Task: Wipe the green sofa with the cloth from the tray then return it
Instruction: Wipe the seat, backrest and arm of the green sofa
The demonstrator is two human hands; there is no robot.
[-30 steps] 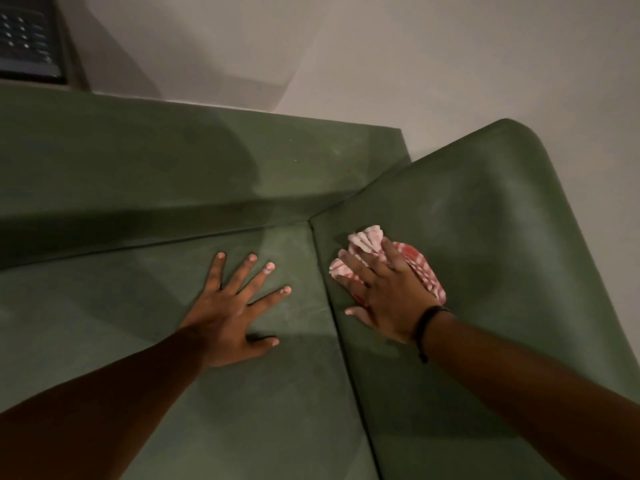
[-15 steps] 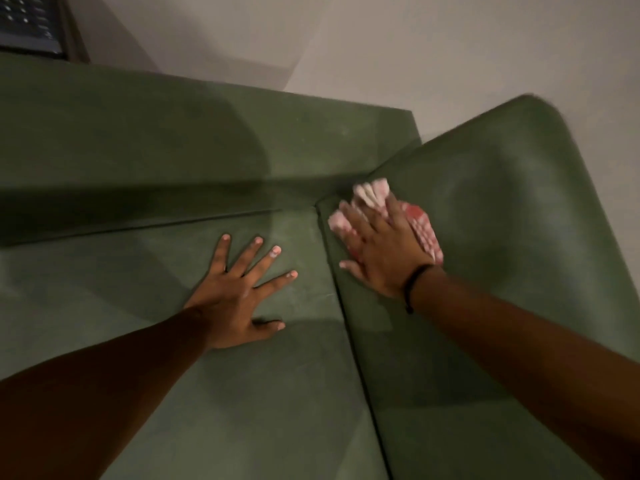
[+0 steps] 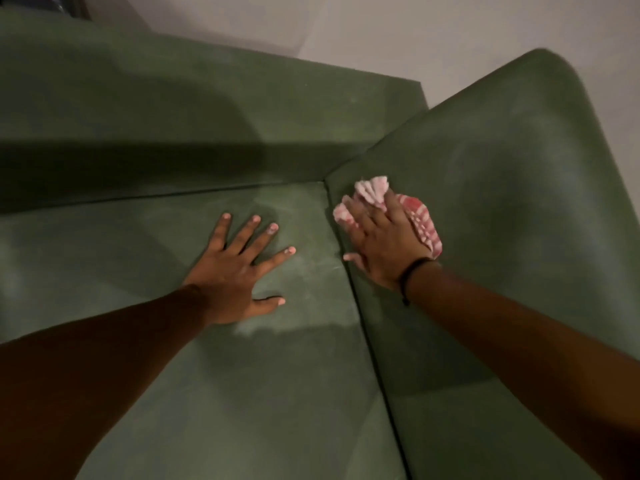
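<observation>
I see the green sofa filling almost the whole view, its seat cushion below and the armrest on the right. The left hand lies flat on the seat — fingers spread wide, holding nothing. The right hand presses flat on the cloth (red and white, bunched) against the armrest's inner side, just beside the seam. A black band goes around the right wrist.
</observation>
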